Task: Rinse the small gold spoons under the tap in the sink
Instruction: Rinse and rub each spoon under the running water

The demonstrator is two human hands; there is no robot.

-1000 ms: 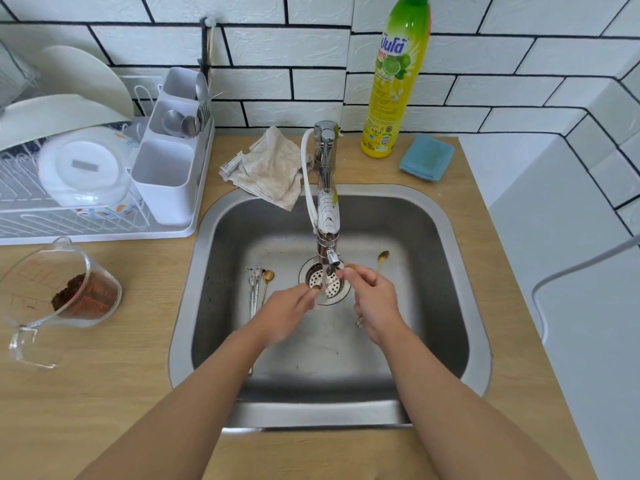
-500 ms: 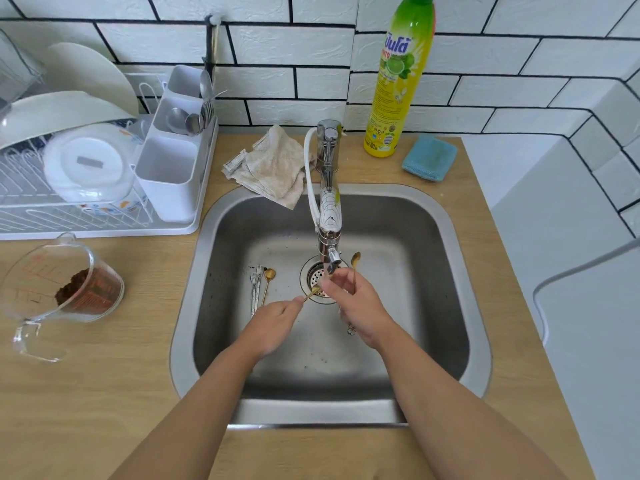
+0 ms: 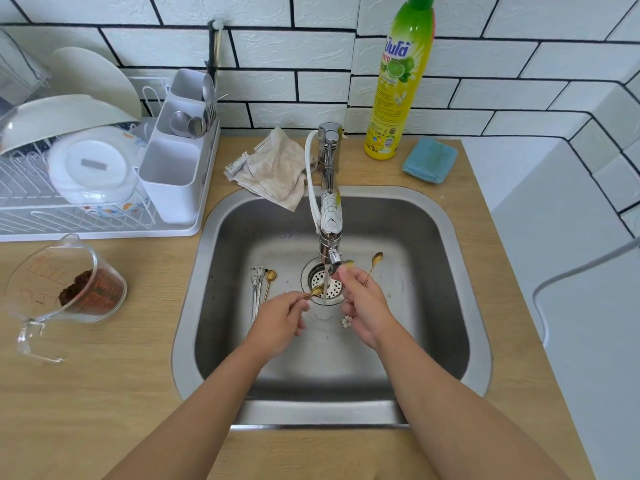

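Water runs from the chrome tap [image 3: 330, 233] down onto the drain [image 3: 323, 284] of the steel sink [image 3: 446, 271]. My left hand [image 3: 278, 322] pinches a small gold spoon [image 3: 314, 291] with its bowl in the stream. My right hand [image 3: 363, 303] grips other gold spoons [image 3: 374, 263]; their bowls stick up to the right of the spout and a flower-shaped handle end [image 3: 346, 321] hangs below the palm. Another gold spoon [image 3: 269, 280] lies on the sink floor at the left beside some silver cutlery [image 3: 257, 289].
A white dish rack [image 3: 104, 188] with plates and a cutlery holder stands at the left. A glass measuring cup [image 3: 65, 285] with brown grounds is tipped on the counter. A beige cloth [image 3: 273, 169], a dish soap bottle [image 3: 398, 81] and a blue sponge [image 3: 429, 161] sit behind the sink.
My right hand has shifted its spoons to the right of the spout. My left hand has brought its spoon's bowl under the running water.
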